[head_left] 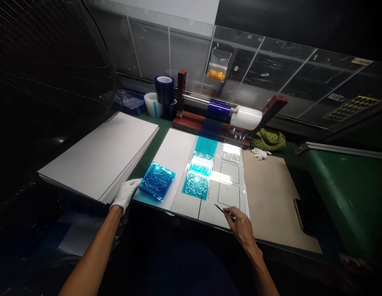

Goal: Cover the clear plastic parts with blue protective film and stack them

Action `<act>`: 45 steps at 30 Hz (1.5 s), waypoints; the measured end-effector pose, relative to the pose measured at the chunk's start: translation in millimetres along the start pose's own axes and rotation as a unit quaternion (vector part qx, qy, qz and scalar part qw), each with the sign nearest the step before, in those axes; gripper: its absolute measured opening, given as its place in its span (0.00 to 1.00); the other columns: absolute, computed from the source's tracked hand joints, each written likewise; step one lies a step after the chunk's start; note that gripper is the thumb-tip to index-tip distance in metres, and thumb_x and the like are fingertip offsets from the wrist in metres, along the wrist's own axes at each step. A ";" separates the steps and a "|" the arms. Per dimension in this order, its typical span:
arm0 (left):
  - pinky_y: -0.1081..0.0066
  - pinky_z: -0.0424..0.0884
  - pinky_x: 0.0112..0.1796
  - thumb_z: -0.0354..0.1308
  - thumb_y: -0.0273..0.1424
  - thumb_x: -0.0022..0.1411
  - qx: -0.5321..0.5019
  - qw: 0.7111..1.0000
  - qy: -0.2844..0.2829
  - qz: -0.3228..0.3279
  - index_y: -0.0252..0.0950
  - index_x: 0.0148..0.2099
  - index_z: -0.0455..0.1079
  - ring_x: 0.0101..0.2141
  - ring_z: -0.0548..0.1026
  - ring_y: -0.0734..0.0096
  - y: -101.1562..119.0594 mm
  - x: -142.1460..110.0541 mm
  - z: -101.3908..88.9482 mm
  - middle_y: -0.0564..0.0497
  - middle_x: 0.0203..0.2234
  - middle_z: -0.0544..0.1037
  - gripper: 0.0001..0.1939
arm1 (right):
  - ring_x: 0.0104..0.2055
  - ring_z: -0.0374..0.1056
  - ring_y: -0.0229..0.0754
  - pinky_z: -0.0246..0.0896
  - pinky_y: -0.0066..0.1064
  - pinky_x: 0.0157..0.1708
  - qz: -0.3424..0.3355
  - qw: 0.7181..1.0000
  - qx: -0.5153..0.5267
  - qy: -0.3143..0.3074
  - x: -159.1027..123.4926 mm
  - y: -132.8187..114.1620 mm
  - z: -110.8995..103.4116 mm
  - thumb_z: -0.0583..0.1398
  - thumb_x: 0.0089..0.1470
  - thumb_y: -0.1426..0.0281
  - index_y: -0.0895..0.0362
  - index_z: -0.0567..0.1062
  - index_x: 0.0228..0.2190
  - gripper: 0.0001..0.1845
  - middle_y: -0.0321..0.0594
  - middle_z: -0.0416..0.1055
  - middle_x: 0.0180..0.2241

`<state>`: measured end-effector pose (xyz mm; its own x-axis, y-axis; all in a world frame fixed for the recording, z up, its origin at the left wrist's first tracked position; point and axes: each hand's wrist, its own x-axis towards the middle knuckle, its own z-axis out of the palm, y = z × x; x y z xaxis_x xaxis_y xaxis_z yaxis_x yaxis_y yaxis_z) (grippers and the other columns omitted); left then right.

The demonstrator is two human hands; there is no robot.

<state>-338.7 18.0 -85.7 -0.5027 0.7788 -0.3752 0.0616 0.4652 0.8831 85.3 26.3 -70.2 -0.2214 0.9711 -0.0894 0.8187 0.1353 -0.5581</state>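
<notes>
My left hand (127, 195) wears a white glove. Its fingers are drawn together between the paper stack and the left corner of a crinkled blue film square (158, 181); whatever they pinch, if anything, I cannot make out. Bare fingers of my right hand (240, 226) close round a slim, dark pointed tool (221, 209), tweezers or a knife, its tip over the white board (209, 211). Beyond that tip lies a strip of blue film (197, 181), running up to a blue roll (219, 109). Rounded black outlines (229, 194) mark the board.
A thick stack of white sheets (101, 156) stands at left. Behind are tape rolls (164, 89) and a red roller stand (191, 123) bearing a white roll (246, 118). To the right lie brown board (268, 193), a phone (305, 218) and green dotted cloth (269, 139).
</notes>
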 end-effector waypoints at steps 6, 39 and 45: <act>0.60 0.66 0.48 0.61 0.47 0.45 0.116 0.991 0.055 0.023 0.33 0.42 0.75 0.45 0.72 0.55 0.1 3.7 -3.6 0.43 0.40 0.78 0.27 | 0.36 0.72 0.44 0.63 0.31 0.34 -0.003 1.000 0.009 0.002 10.8 0.3 -0.1 0.51 0.56 0.66 0.52 0.75 0.35 0.13 0.41 0.74 0.35; 0.62 0.66 0.37 0.42 0.34 0.64 0.564 0.792 -0.059 0.226 0.37 0.59 0.60 0.40 0.71 0.56 24.3 11.3 207.8 0.40 0.43 0.73 0.22 | 0.35 0.68 0.39 0.52 0.26 0.28 -0.150 0.950 -0.191 -0.195 225.7 -59.9 49.9 0.47 0.60 0.73 0.52 0.75 0.37 0.17 0.39 0.73 0.37; 0.63 0.67 0.38 0.42 0.35 0.64 0.562 0.794 -0.061 0.221 0.36 0.59 0.60 0.40 0.71 0.57 26.7 13.2 208.6 0.40 0.44 0.73 0.23 | 0.35 0.68 0.40 0.52 0.26 0.28 -0.161 0.943 -0.198 -0.215 230.5 -59.0 55.2 0.46 0.61 0.75 0.53 0.75 0.37 0.18 0.39 0.72 0.37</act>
<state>-163.8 128.5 -125.8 -0.1342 0.9738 -0.1834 0.9749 0.1629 0.1515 -43.3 231.3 -103.4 -0.6163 0.7091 -0.3427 0.7875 0.5547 -0.2685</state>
